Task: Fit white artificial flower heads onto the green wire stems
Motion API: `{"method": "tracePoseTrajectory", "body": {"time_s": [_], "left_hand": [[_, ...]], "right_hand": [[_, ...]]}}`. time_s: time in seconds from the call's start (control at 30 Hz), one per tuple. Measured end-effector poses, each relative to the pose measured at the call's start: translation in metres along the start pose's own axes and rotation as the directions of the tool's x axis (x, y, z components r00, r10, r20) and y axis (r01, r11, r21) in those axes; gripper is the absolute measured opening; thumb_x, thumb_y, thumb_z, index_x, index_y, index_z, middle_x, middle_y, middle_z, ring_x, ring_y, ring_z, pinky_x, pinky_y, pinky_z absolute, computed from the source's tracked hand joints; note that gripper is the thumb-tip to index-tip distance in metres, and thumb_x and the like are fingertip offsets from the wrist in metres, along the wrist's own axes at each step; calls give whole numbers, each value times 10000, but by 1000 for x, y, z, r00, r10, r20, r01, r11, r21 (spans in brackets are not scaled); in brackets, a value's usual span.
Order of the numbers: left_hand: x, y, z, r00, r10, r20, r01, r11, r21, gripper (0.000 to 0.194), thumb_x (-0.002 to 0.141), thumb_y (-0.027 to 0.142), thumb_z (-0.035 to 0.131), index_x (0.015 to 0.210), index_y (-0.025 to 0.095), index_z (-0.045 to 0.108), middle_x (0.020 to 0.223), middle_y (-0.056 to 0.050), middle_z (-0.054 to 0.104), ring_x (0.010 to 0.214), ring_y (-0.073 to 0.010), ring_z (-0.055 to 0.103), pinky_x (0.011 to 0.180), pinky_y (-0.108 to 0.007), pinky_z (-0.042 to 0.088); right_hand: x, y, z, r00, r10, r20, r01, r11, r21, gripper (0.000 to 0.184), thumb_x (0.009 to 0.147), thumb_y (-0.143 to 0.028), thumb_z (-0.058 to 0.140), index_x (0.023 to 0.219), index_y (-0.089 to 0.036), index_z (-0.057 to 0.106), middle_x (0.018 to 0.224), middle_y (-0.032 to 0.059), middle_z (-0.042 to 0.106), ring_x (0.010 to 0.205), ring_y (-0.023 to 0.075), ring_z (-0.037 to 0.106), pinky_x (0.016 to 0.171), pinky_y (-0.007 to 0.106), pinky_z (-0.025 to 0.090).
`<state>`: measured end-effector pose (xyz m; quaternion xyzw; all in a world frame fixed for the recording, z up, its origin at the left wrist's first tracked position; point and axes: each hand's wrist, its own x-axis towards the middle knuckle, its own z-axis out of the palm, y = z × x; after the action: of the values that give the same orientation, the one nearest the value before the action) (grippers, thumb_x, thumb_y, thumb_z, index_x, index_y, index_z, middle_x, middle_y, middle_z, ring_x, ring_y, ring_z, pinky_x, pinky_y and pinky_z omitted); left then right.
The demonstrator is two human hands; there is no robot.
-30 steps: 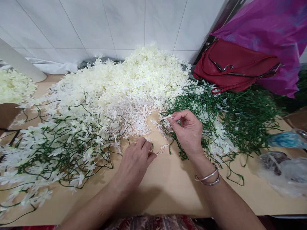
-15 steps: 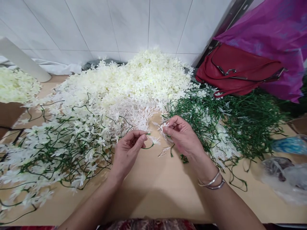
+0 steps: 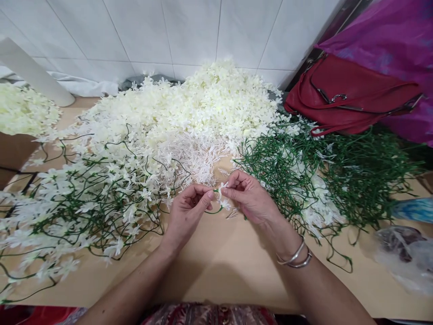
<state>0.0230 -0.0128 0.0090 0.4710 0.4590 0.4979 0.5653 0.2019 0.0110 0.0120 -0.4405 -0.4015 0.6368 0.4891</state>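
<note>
My left hand (image 3: 189, 210) pinches a thin green plastic stem (image 3: 214, 212) between thumb and forefinger. One branch of that stem curves below the fingers and ends in a white artificial flower (image 3: 225, 205). Facing it, my right hand (image 3: 252, 196) pinches a second white artificial flower (image 3: 222, 189), which meets the stem's green tip by my left fingertips. Whether the tip is fully inside the flower I cannot tell. Loose white stamen pieces (image 3: 232, 213) lie just under my right fingers. Both hands are above the table, close together.
White blossoms (image 3: 216, 99) are heaped against the tiled wall. Flowered green stems (image 3: 101, 203) spread at left, bare green stems (image 3: 365, 171) at right. A red handbag (image 3: 355, 95), a clear plastic bag (image 3: 406, 253) and a white roll (image 3: 37, 72) stand or lie around the table (image 3: 216, 275).
My right hand has brought a white flower leftward to the stem tip at my left fingers. My left hand keeps its pinch on the stem. The whole view has shifted slightly.
</note>
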Motion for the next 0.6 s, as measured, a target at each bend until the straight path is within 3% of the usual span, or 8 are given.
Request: {"method": "tracePoseTrajectory", "body": {"time_s": [0.4, 0.6], "left_hand": [[-2, -9, 1, 1000, 11, -19, -12, 999, -36, 313, 870, 466, 789, 834, 164, 715, 720, -9, 698, 654, -126, 674, 671, -238, 586], [-2, -10, -2, 1000, -25, 9, 26, 997, -79, 345, 860, 496, 798, 836, 162, 717, 695, -9, 721, 632, -120, 697, 664, -220, 589]], "right_hand": [[5, 24, 2, 994, -101, 52, 104, 992, -66, 356, 667, -413, 927, 765, -242, 631, 784, -29, 700, 729, 151, 626, 700, 291, 526], [4, 21, 6, 979, -189, 73, 197, 974, -115, 313, 700, -364, 912, 711, -245, 623, 820, -11, 728, 813, 175, 683, 796, 334, 560]]}}
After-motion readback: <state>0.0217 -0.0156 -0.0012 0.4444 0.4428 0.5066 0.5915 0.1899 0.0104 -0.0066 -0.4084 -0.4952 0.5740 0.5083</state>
